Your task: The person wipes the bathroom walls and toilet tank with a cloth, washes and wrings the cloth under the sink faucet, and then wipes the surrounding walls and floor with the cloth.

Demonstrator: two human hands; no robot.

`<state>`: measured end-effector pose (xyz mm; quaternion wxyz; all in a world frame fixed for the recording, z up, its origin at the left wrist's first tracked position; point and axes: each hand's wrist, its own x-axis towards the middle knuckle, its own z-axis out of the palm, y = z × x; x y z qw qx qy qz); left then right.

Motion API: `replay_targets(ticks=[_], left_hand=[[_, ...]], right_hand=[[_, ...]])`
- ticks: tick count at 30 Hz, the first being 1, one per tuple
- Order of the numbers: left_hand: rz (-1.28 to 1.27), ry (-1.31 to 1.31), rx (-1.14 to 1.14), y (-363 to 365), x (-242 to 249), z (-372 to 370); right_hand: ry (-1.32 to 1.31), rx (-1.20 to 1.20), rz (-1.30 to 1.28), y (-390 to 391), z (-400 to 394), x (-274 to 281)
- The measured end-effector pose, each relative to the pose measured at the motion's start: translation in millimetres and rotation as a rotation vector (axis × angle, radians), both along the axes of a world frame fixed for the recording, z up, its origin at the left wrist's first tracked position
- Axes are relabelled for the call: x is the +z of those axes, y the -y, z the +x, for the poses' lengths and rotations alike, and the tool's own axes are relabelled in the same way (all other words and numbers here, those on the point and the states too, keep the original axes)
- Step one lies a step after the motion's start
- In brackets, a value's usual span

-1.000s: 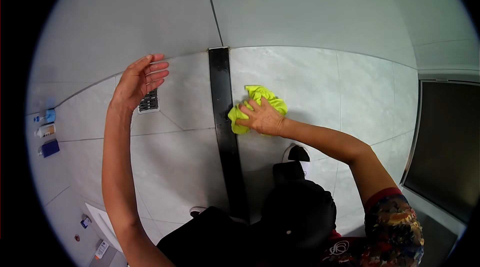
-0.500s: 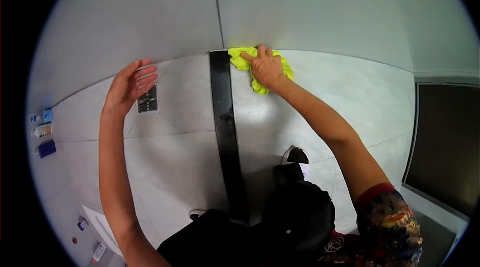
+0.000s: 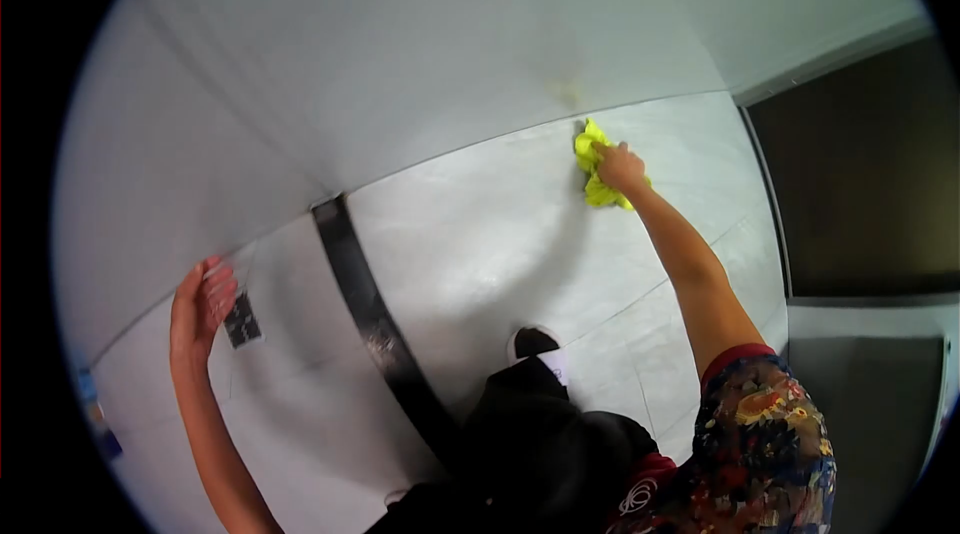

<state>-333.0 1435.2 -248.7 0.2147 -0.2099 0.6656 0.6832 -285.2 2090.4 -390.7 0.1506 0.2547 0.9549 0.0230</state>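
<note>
A bright yellow-green cloth (image 3: 592, 156) lies bunched on the pale tiled floor (image 3: 470, 224), close to the foot of the grey wall. My right hand (image 3: 622, 169) presses down on it, fingers on the fabric. Over on the left, my left hand (image 3: 203, 309) is held near the wall with nothing in it, its fingers extended. Just beside that hand a dark floor drain (image 3: 241, 319) is partly visible. Between the two hands runs a black threshold strip (image 3: 365, 314) across the floor.
The grey wall (image 3: 450, 44) rises along the far side. A dark panel in a frame (image 3: 860, 174) stands at the right. My shoe (image 3: 537, 346) is on the floor right of the strip. Blurred bottles (image 3: 92, 404) sit at the far left edge.
My right hand has moved the cloth rightward along the wall's foot, away from the black strip. The whole view has turned and shifted to the right. My left hand stays empty near the drain.
</note>
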Motion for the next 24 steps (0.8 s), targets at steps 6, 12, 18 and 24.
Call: replay_targets(ticks=[6,12,18,24], left_hand=[[-0.145,0.071,-0.366,-68.9,20.9,-15.8],[-0.388,0.109,-0.702,-148.2,27.2,-39.2],[-0.468,-0.012,-0.899,-242.9,47.4,-66.5],[-0.460,-0.094,-1.027,-303.5,75.1,-66.5]], right_hand=[[-0.537,-0.109,-0.501,-74.5,152.2,-8.6],[-0.527,-0.534,-0.111,-106.6,327.0,-34.1],[-0.348,-0.573,0.252,-46.7,362.9,-59.4],[-0.368,-0.603,0.296,-7.4,342.8,-45.5]])
